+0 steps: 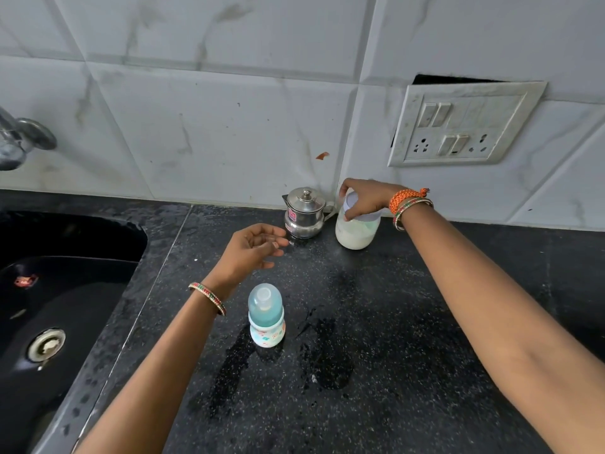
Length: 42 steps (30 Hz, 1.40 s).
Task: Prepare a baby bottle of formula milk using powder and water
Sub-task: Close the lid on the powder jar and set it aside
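Right hand (366, 198) atop upright (lidded) jar (357, 231)

No text, number or brand name can be read. The steel pot (305, 213), just beyond the fingertips of the left hand (253, 247), carries a pink and red sticker (292, 216) whose print is too small to make out. The baby bottle (265, 315), nearer than those fingers, bears small coloured printed figures, not lettering. A red mark (25, 280) in the sink (65, 290) is an illegible blur.
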{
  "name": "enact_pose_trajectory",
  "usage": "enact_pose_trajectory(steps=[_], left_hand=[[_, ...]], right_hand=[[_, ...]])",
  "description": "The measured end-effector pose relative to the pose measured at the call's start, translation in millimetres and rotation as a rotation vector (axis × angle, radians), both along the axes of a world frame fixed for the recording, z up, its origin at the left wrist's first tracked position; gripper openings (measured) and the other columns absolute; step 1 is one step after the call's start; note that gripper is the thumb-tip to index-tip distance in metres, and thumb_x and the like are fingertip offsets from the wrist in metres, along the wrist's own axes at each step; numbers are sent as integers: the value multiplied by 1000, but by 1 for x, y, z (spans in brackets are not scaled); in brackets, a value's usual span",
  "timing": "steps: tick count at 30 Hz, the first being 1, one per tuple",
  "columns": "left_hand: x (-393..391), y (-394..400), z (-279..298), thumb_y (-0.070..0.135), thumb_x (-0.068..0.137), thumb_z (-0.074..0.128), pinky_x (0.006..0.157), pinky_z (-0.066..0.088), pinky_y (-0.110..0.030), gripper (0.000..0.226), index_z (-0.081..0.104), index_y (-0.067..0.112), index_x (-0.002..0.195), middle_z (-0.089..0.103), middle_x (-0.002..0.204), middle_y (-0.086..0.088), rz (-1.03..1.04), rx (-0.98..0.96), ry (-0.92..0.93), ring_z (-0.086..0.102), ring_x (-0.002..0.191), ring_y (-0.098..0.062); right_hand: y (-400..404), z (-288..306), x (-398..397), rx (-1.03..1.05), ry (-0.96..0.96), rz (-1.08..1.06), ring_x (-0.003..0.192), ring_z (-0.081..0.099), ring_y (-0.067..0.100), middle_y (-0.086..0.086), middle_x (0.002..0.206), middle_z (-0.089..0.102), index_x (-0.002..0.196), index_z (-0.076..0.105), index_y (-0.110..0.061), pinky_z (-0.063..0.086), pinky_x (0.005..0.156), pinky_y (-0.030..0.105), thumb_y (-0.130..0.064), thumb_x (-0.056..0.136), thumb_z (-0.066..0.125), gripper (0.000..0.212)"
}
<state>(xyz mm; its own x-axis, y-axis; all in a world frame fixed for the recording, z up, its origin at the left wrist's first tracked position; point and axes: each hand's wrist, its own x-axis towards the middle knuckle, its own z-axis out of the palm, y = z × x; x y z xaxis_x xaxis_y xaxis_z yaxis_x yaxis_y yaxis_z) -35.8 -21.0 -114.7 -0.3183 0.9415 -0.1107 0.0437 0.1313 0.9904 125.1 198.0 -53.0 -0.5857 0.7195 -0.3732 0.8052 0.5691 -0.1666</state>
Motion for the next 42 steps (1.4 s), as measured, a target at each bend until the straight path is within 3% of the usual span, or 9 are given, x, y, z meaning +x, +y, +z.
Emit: enact_pose_trajectory(steps=[4,7,12,17,24,26,30,34,42], left_hand=[[-1,-3,-4,2,93,51,70,53,-29,20,62,17,101,71,94,1,-5,-13,1,66,79,-9],[-2,-7,-6,2,93,50,68,53,-26,19,62,15,102,71,95,1,6,-13,-14,66,80,-9],[-3,-12,-7,2,92,52,70,52,-27,19,62,14,103,70,96,-1,18,-12,-35,66,81,-9],[4,-11,-6,-2,89,55,71,54,-25,22,62,15,102,70,96,-1,-20,12,-43,67,81,-9],[12,-17,-8,-2,89,55,68,54,-23,21,63,15,100,70,93,0,4,31,-69,67,78,-7],[7,-27,-10,-3,90,53,67,55,-19,22,62,13,101,70,95,-2,57,39,-62,66,79,-9],[1,-64,-42,-10,90,46,64,56,-23,29,61,15,96,67,98,-5,377,5,-165,62,79,-12],[24,-93,-74,-14,86,47,66,57,-24,29,60,11,92,67,92,-10,417,-48,-263,63,79,-18],[43,-89,-55,-10,89,47,74,53,-20,27,59,11,102,63,106,-3,319,32,-95,61,98,-11]], right_hand=[[1,-1,6,141,-115,-46,123,48,33,15,140,45,141,33,-9,45,87,37,-49,82,66,79],[-2,11,8,51,-134,-12,123,47,33,13,143,41,142,35,-15,39,58,23,-28,81,73,73],[-5,12,13,213,-151,81,116,50,35,17,138,43,138,45,-19,40,56,23,9,79,62,67],[-5,-8,19,185,-46,104,95,52,31,18,123,48,130,46,-17,39,61,27,3,75,64,61],[-17,-19,18,220,-54,71,136,25,45,18,148,25,142,30,-19,25,109,52,5,78,57,74],[-54,-19,12,256,79,-5,142,10,47,15,156,11,146,20,-20,23,109,63,-1,78,59,81],[-171,-36,12,-76,510,80,85,54,14,-1,100,47,128,28,-20,46,66,26,-2,71,65,70],[-247,-96,7,-336,794,-9,106,58,14,3,120,56,130,30,-16,50,93,31,-14,73,76,73],[-246,-105,31,149,908,-384,97,66,21,5,109,68,115,51,-15,57,78,39,-31,70,81,56]])
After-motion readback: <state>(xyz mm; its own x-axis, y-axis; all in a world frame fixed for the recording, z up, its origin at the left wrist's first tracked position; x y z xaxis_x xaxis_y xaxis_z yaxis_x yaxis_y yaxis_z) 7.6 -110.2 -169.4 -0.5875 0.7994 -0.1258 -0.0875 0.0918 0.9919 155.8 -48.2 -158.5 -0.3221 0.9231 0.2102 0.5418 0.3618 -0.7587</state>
